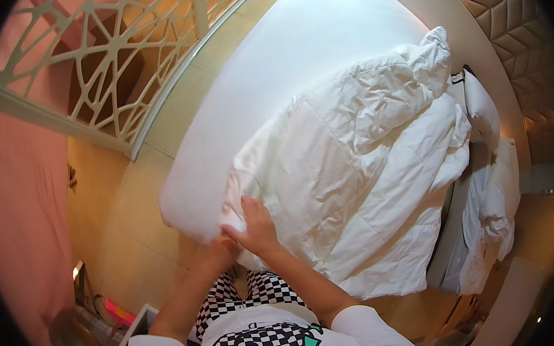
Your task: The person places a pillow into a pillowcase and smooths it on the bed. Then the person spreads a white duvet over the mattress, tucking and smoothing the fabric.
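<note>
From where I stand, the white quilt [355, 166] lies heaped over the near half of the bed [237, 97], toward the padded wall [501, 28], and its lower edge spills past the near side of the bed to the person's hands. The left hand [226, 245] and the right hand [258, 226] come close together there, just outside the bed's near edge, at the end of the quilt nearest the bed's foot. The right one lies against the cloth, thumb spread from its fingers; the left is partly hidden behind it, so I cannot tell how firmly either grips. Most of the quilt stretches away from them toward the bed's head. It looks puffy and slightly glossy, stitched along seams, bunched into deep creases and a twisted peak at its far corner, whereas the sheet on the bed is drawn smooth over a rounded corner. A plump white pillow [482, 112] leans at the bed's head, before the wall's quilted chevrons. Beyond the bed's foot stand a pale openwork lattice [114, 47] of irregular cells and a softly folded pink drape [20, 215].
</note>
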Available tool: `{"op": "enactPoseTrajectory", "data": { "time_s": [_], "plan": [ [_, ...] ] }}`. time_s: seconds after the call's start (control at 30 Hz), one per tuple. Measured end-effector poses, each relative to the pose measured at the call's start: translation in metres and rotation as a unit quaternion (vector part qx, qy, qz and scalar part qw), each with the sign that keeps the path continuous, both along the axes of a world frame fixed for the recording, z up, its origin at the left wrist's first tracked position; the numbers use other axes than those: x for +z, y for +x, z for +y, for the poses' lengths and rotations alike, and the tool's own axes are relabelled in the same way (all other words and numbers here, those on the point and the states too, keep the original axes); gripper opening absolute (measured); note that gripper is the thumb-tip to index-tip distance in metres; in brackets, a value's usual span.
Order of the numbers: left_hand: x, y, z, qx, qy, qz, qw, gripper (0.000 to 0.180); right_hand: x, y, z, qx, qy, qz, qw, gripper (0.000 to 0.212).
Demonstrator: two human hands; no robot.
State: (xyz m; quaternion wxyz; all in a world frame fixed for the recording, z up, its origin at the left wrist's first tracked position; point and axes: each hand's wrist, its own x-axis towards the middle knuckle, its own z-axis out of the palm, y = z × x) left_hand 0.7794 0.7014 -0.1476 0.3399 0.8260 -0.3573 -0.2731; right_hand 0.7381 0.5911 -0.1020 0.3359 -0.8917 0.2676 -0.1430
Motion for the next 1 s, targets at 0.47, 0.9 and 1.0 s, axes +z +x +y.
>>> {"op": "enactPoseTrajectory", "data": {
  "time_s": [0.47, 0.9, 1.0],
  "plan": [
    [-0.061, 0.099, 0.002, 0.015, 0.130, 0.449, 0.884, 0.043, -0.014, -0.039, 0.041, -0.339, 0.578, -0.166, 0.723, 0.036],
    [-0.048, 0.061, -0.048, -0.102, 0.227, 0.739, 0.626, 0.066, 0.055, -0.019, 0.087, -0.379, 0.581, -0.418, 0.587, 0.054],
    [-0.063, 0.061, -0.046, -0.115, 0.127, 0.785, 0.596, 0.056, 0.049, -0.009, 0.088, -0.367, 0.604, -0.435, 0.558, 0.054]
  ]
}}
